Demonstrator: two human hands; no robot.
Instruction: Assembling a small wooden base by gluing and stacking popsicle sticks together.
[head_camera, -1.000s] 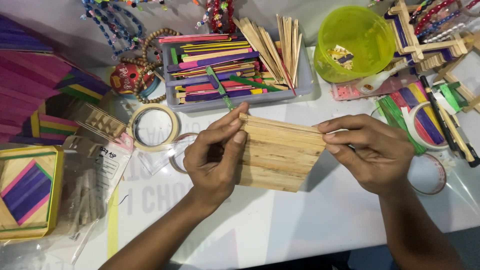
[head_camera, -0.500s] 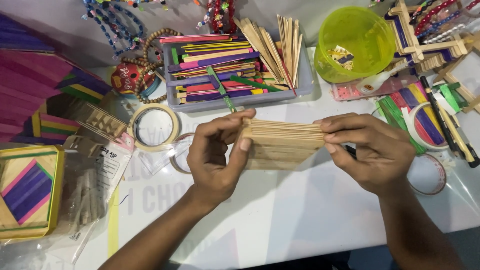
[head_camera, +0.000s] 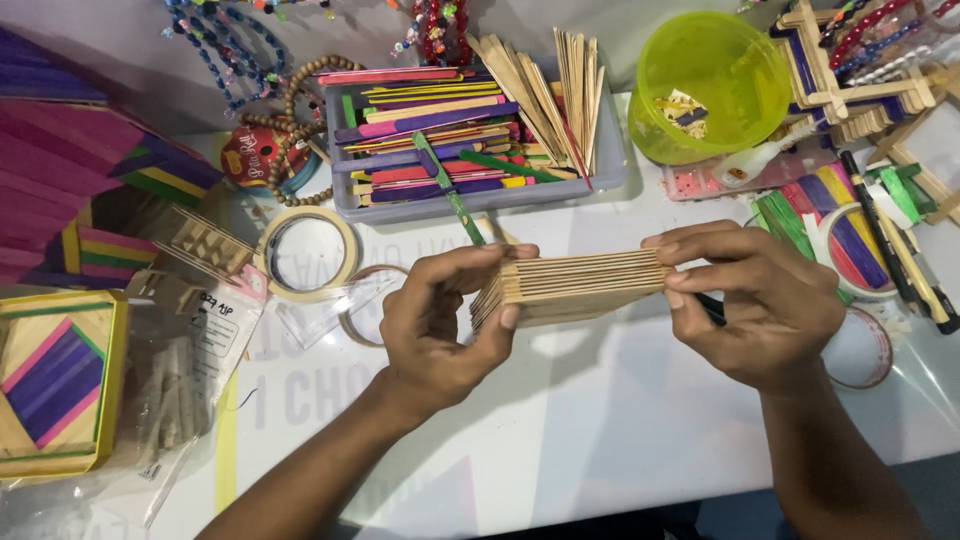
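**Squaring a stack of plain sticks**

Beyond my hands sits the grey tray (head_camera: 610, 170) of coloured sticks, with a round green tub (head_camera: 715, 85) beyond the right one and a tape roll (head_camera: 306, 253) beyond the left. I hold the stack (head_camera: 570, 285) between both hands, above the white table (head_camera: 560, 420). My left hand (head_camera: 440, 320) and right hand (head_camera: 765, 300) each pinch one end. I judge even pressure keeps the edges flush. The wood looks smooth, flat and pale.
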